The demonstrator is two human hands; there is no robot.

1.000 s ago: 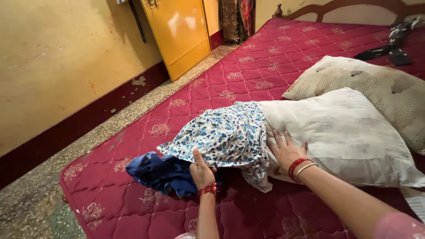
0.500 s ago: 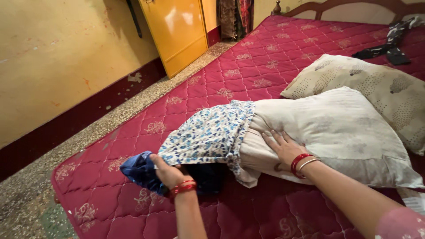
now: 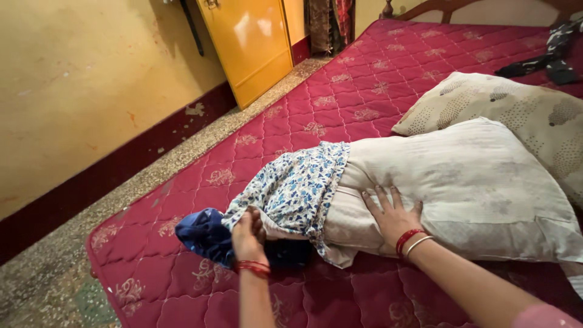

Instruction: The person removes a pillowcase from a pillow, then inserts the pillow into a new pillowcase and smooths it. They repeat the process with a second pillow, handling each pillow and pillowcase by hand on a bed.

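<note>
A pale, faded pillow (image 3: 461, 182) lies on the red quilted mattress (image 3: 340, 97). A blue-and-white floral pillowcase (image 3: 291, 188) covers its left end only. My left hand (image 3: 248, 234) grips the bunched edge of that floral cover near a dark blue cloth (image 3: 203, 234). My right hand (image 3: 392, 212) presses flat on the pillow with fingers spread. Both wrists wear red bangles.
A second patterned pillow (image 3: 516, 109) rests behind the first. Dark clothing (image 3: 549, 61) lies at the far right of the mattress. A yellow cupboard (image 3: 249, 42) stands by the yellow wall, with a speckled floor strip (image 3: 121, 206) along the mattress's left side.
My left hand pulled the floral cover leftwards off the pillow, baring more of it, then rose to grip the cover's edge. My right hand stayed pressed on the pillow.
</note>
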